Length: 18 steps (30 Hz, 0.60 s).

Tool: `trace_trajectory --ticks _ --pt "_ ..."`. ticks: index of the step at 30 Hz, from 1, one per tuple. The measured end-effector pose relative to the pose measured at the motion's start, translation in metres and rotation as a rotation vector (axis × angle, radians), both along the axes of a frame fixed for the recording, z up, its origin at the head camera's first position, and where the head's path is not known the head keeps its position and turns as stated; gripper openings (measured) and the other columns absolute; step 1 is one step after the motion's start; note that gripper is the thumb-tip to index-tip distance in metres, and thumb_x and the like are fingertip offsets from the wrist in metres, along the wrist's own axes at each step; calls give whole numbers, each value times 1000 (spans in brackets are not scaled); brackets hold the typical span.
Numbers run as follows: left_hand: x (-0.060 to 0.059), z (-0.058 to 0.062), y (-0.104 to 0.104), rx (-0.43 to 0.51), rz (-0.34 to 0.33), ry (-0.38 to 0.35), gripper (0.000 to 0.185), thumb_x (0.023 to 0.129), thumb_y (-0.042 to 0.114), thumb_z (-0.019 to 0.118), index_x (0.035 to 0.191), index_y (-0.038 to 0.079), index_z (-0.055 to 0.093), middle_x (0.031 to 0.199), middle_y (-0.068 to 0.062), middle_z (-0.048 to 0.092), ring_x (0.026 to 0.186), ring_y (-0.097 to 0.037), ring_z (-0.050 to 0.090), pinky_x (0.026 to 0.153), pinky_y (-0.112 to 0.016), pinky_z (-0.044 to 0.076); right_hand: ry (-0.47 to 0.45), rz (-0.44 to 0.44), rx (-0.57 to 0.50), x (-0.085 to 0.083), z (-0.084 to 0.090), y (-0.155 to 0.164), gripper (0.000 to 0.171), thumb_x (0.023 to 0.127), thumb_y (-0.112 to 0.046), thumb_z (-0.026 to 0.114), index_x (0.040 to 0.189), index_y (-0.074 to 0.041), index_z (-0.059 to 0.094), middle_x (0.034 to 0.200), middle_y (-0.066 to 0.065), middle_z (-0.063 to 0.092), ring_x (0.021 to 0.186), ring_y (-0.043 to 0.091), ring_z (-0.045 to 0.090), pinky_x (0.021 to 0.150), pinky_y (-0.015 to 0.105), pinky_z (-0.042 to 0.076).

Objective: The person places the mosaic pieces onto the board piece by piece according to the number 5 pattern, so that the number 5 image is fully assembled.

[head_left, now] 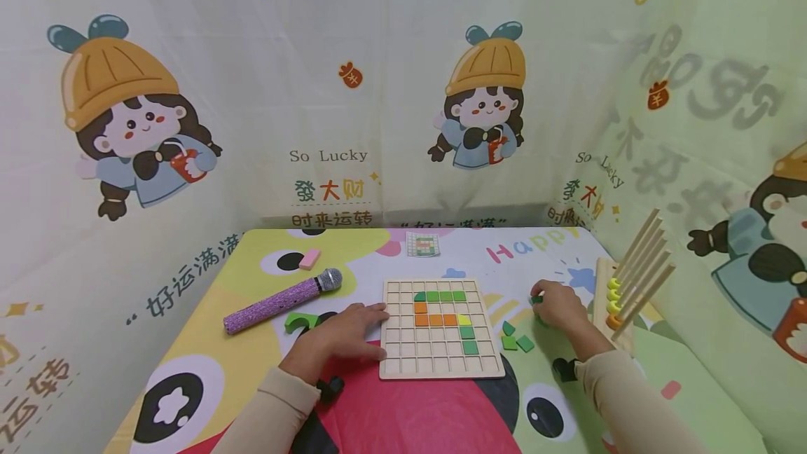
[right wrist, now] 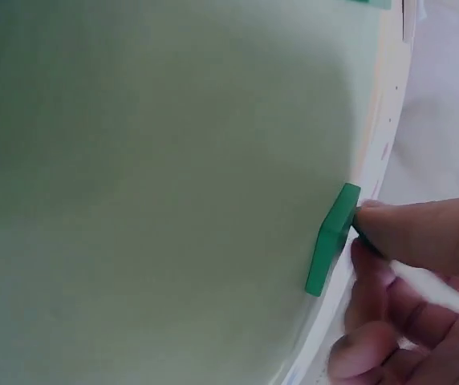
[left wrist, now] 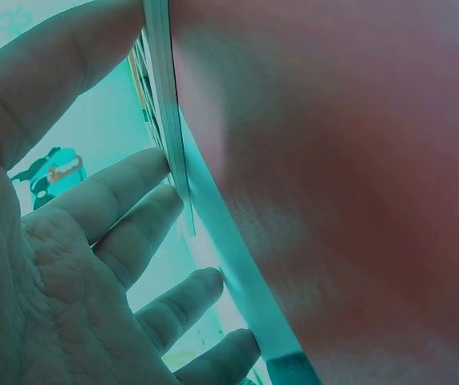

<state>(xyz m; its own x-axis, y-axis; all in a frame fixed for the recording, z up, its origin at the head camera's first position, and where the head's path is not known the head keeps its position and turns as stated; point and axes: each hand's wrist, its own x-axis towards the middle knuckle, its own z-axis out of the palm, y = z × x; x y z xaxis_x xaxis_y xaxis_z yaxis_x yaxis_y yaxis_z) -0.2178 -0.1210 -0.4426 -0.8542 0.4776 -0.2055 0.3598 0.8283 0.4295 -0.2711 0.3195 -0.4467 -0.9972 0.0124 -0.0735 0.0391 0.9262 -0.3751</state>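
Observation:
A wooden grid board [head_left: 394,364] lies on the mat, with green, orange and yellow tiles set in its upper squares. My left hand [head_left: 368,328] rests flat on the mat, its straight fingers [left wrist: 137,220] against the board's left edge [left wrist: 168,120]. Right of the board, my right hand [head_left: 542,304] pinches a small green tile [head_left: 536,298] just above the mat. In the right wrist view the green tile [right wrist: 332,239] is held on edge by my fingertips [right wrist: 374,220]. A few loose green tiles [head_left: 517,340] lie between the board and that hand.
A purple glitter microphone [head_left: 280,303], a pink eraser [head_left: 309,258] and a green arch piece [head_left: 298,321] lie left of the board. A small pattern card [head_left: 422,244] sits at the back. A wooden rod rack with rings [head_left: 630,289] stands at the right edge. Printed curtains enclose the table.

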Motion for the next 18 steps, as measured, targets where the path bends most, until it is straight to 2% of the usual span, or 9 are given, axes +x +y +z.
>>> trace_trajectory --ticks 5,10,18 --pt "-1 -2 0 7 -9 13 77 83 44 81 150 17 56 164 -4 44 152 -41 35 118 -59 38 28 41 -55 2 2 -7 23 93 -10 70 115 -3 68 106 19 71 90 32 64 72 46 53" --pt "-3 -7 -1 2 -22 46 76 84 45 81 150 16 56 163 -4 45 150 -40 38 117 -56 40 63 133 -160 10 7 -17 20 92 -9 73 109 2 69 99 16 73 88 27 66 74 44 56" --pt "-5 -8 -1 -4 -21 40 77 84 46 81 150 16 56 163 -4 44 150 -41 37 118 -57 39 -14 194 -363 37 8 -43 11 93 -10 73 100 -2 71 89 5 70 81 17 62 69 33 51"
